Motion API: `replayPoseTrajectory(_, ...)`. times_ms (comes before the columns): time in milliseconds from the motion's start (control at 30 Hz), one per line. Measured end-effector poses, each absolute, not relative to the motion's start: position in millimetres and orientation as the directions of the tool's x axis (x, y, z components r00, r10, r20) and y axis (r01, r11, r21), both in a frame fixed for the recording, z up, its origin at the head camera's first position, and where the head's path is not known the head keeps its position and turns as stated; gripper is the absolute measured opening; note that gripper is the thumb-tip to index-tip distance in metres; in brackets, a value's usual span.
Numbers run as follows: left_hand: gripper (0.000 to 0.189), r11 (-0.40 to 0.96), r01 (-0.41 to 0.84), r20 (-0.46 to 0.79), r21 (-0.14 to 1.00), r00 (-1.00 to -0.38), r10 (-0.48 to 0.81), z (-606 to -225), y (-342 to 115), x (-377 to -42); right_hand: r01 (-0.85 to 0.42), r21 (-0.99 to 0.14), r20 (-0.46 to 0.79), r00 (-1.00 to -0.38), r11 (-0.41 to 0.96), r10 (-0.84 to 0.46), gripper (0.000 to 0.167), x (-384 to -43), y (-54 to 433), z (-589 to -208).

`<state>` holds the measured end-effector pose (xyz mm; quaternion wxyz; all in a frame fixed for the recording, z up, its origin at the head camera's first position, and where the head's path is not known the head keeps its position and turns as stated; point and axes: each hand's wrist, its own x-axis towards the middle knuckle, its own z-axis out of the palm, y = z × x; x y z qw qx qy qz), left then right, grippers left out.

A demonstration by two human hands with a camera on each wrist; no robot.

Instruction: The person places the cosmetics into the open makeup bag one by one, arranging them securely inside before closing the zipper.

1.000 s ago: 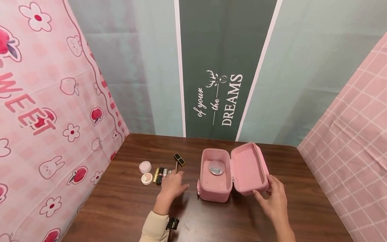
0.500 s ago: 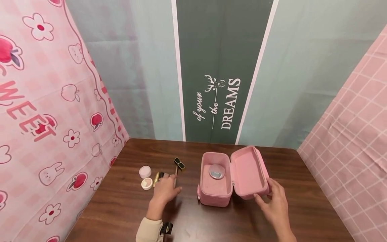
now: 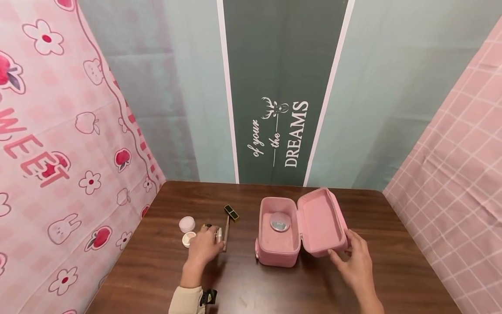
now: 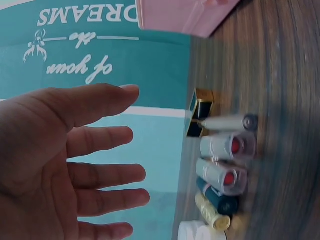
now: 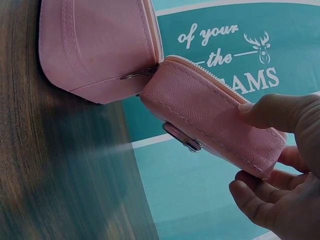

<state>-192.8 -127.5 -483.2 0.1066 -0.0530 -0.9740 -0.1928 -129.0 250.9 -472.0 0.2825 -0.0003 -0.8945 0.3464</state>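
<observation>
My left hand (image 3: 204,247) hovers over a row of cosmetics, fingers extended and holding nothing. Beyond it in the left wrist view lie two pale lipsticks (image 4: 222,145) with clear ends and red inside, a dark tube (image 4: 218,198) and a gold tube (image 4: 212,212). Beside them is a slim tan stick (image 3: 226,234), near a black-and-gold rectangular piece (image 3: 231,213). My right hand (image 3: 356,261) grips the raised lid (image 3: 321,222) of a pink zippered cosmetic case (image 3: 277,258), thumb on its near edge. A round silvery-pink compact (image 3: 280,222) lies inside the case.
A pink round container (image 3: 187,224) and a small round palette (image 3: 188,238) lie left of the row, the palette partly behind my left hand. Everything stands on a dark wooden table (image 3: 251,288) with printed cloths hanging at its back and sides.
My left hand has shifted left across the row of cosmetics, uncovering the tan stick and a pale lipstick. The right hand keeps its hold on the lid. The head view has tilted slightly.
</observation>
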Motion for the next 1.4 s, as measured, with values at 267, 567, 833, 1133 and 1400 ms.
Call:
replayPoseTrajectory(267,0.043,0.917,0.137,0.263,0.375,-0.964,0.036,-493.7,-144.3,-191.2,-0.21,-0.61,0.532,-0.823,0.764,0.198,0.074,-127.4,251.0,-475.9)
replayPoseTrajectory(567,0.045,0.929,0.079,0.224,0.361,-0.975,-0.004,-501.5,-160.0,-194.1,-0.222,-0.617,0.532,-0.825,0.755,0.192,0.074,-129.6,250.4,-474.3)
replayPoseTrajectory(833,0.051,0.922,0.018,0.156,0.387,-0.987,-0.046,-506.8,-178.7,-194.5,-0.211,-0.617,0.528,-0.825,0.758,0.2,0.073,-129.6,250.4,-474.2)
replayPoseTrajectory(1133,0.047,0.879,0.03,0.192,0.475,-0.979,-0.071,-516.3,-196.3,-195.0,-0.198,-0.631,0.513,-0.832,0.75,0.212,0.074,-129.4,249.8,-473.0)
replayPoseTrajectory(1400,0.052,0.831,0.039,0.216,0.555,-0.972,-0.098,-528.3,-207.9,-194.7,-0.199,-0.632,0.513,-0.832,0.749,0.212,0.074,-129.3,250.0,-474.7)
